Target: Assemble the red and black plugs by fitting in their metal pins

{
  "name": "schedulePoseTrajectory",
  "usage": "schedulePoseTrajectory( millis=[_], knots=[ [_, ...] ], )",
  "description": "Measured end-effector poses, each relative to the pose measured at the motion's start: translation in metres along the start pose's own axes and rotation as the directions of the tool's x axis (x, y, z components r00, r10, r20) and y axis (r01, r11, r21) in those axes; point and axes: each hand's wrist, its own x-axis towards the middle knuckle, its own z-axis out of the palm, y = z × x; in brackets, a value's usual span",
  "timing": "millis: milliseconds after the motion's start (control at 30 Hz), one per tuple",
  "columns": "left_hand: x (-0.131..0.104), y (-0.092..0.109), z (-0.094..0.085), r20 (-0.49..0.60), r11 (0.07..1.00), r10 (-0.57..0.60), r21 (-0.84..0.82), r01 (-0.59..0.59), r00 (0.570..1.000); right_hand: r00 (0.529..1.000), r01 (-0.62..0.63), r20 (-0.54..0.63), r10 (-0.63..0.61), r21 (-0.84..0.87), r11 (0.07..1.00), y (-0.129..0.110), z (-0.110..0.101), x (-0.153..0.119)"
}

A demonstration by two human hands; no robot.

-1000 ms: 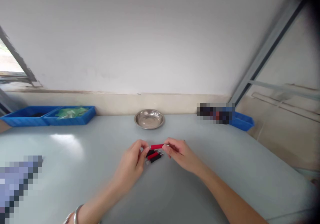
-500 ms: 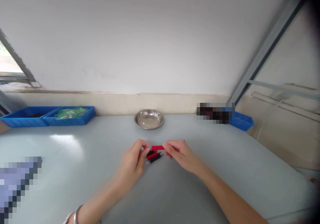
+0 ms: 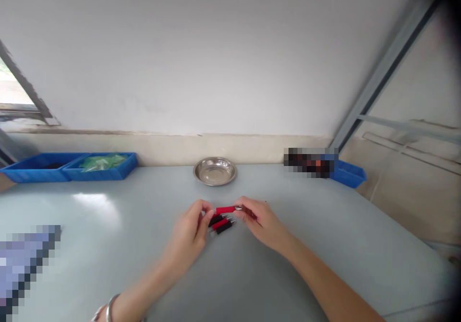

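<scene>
A red pen-like piece (image 3: 225, 210) with a silver tip at its right end is held level above the table. My left hand (image 3: 196, 223) pinches its left end between thumb and fingers. At the silver tip, the thumb and fingers of my right hand (image 3: 257, 216) are parted a little around it; whether they touch it is hard to tell. Just below, several similar pieces lie side by side on the table, among them a black one (image 3: 224, 227) and a red one (image 3: 219, 224), their silver tips pointing right.
A round metal dish (image 3: 215, 172) stands near the wall. Two joined blue trays (image 3: 104, 174) are at the back left, one with a green bag (image 3: 104, 162). A blue bin (image 3: 349, 174) sits at the back right beside a pixelated dark object. Another pixelated object (image 3: 21, 264) lies at left.
The right fingers have loosened and shifted slightly up, uncovering the silver tip of the red piece. The red piece has moved slightly left and up, with the left hand nearly in place.
</scene>
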Motion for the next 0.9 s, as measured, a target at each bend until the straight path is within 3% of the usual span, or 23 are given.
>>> schedulePoseTrajectory(
  millis=[200, 567, 900],
  knots=[
    [0.0, 0.0002, 0.0, -0.012, 1.0, 0.026, -0.013, -0.026, 1.0, 1.0, -0.004, 0.024, 0.004, -0.009, 1.0, -0.0002, 0.0004, 0.0001],
    [0.0002, 0.0024, -0.0021, -0.019, 0.998, 0.062, -0.002, -0.062, 0.998, 0.985, -0.15, 0.124, 0.123, 0.237, 0.96, 0.0006, -0.001, -0.0004],
    [-0.0013, -0.0007, -0.0017, -0.078, 0.994, 0.11, 0.018, -0.109, 0.991, 0.978, -0.186, 0.165, 0.13, 0.394, 0.9, 0.0016, -0.002, -0.0003]
  ],
)
